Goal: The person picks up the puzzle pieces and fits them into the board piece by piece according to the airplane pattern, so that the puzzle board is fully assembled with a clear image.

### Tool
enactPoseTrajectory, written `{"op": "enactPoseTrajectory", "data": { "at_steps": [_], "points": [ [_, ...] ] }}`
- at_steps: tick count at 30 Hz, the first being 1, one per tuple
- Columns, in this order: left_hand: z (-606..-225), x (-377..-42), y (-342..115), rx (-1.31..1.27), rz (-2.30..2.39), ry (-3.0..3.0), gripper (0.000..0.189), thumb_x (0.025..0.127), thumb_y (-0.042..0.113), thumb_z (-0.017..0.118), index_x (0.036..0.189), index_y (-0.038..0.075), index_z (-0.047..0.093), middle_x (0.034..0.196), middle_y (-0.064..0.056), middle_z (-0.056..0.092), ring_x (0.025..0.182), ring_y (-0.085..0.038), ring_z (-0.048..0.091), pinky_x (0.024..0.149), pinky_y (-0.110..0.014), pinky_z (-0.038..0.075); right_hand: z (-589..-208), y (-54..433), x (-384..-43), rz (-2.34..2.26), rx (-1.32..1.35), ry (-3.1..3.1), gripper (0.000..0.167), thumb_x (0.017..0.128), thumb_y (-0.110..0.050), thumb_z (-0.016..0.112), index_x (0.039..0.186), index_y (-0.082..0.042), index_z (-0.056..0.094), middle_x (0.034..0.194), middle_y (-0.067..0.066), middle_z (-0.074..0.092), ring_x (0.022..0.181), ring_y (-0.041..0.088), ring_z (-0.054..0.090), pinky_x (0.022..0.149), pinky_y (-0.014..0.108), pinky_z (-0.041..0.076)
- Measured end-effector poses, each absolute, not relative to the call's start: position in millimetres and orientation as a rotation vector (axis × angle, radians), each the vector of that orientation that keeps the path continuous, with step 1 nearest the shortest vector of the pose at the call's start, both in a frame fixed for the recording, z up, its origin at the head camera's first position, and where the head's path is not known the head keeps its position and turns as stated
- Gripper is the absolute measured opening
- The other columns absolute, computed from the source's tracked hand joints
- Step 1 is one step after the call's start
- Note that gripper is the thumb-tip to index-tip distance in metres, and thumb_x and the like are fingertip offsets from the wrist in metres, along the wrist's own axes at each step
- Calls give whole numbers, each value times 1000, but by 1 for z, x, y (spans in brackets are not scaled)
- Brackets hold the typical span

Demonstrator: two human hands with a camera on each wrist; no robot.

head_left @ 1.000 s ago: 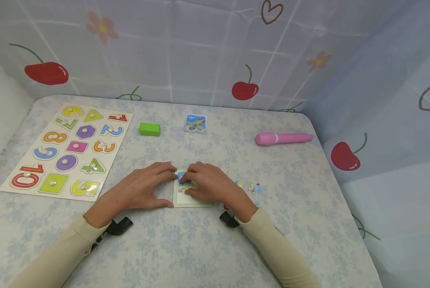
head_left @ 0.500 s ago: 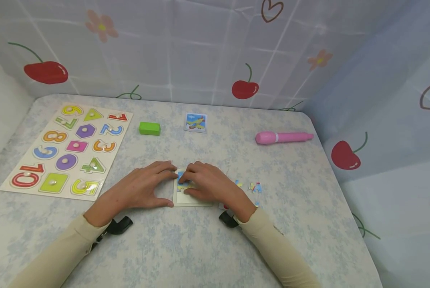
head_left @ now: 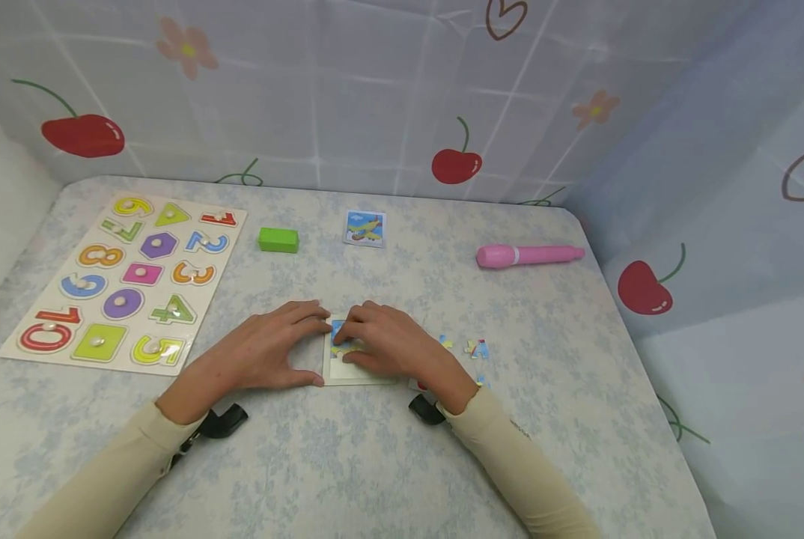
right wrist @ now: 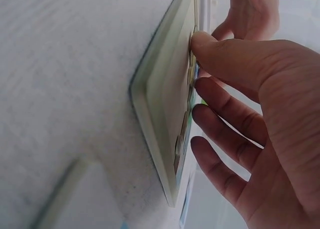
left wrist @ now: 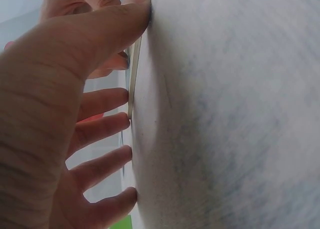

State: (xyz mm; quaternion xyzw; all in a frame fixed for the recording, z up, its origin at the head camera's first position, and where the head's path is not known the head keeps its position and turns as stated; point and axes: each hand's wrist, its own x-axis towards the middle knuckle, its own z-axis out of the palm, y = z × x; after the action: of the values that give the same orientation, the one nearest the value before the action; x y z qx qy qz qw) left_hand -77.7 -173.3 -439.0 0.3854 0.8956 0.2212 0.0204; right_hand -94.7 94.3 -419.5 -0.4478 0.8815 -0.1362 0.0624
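Note:
A small cream puzzle board (head_left: 361, 379) lies flat on the table, its upper part filled with blue and yellow pieces. Spread along the board's left edge, my left hand (head_left: 260, 348) braces it with the thumb near the front corner and the fingertips at the far corner. My right hand (head_left: 388, 343) bends over the board; its thumb and index finger pinch a puzzle piece (head_left: 337, 350) at the lower border of the filled part. Much of the picture is hidden under that hand. In the right wrist view the pieces (right wrist: 184, 134) stand slightly raised on the board.
Loose puzzle pieces (head_left: 477, 349) lie right of my right wrist. An airplane picture card (head_left: 364, 228) and a green block (head_left: 278, 240) lie farther back. A knobbed number board (head_left: 126, 284) is at left, a pink marker-like stick (head_left: 530, 256) at right.
Both hands stay at the board, with only tiny shifts in the right fingers. The whole head view drifts slightly; no object is moved.

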Motion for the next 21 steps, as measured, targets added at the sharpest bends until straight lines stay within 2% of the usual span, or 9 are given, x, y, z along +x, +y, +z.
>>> {"op": "enactPoseTrajectory", "data": {
  "at_steps": [6,14,21],
  "points": [
    [-439,-77,-173,1188,696,2776,78,81,62,90,140,15,70,154,-5,57,148,-28,50,98,-50,58,-420,98,-96,-455,-1348,2670,24,98,-29,83,120,-21,81,118,-5,70,111,15,64,93,30,54],
    [-439,-78,-173,1193,684,2772,79,81,61,90,141,14,69,154,-5,56,148,-28,50,99,-49,58,-413,112,-103,-545,-1308,2695,25,97,-26,83,121,-19,80,115,-5,71,100,11,65,85,29,55],
    [-438,-77,-172,1173,672,2771,79,81,61,90,141,14,69,155,-4,56,148,-28,50,100,-50,57,-406,131,-103,-502,-1200,2741,25,98,-26,81,123,-20,80,116,-5,71,104,13,65,86,33,56]
  ]
}}
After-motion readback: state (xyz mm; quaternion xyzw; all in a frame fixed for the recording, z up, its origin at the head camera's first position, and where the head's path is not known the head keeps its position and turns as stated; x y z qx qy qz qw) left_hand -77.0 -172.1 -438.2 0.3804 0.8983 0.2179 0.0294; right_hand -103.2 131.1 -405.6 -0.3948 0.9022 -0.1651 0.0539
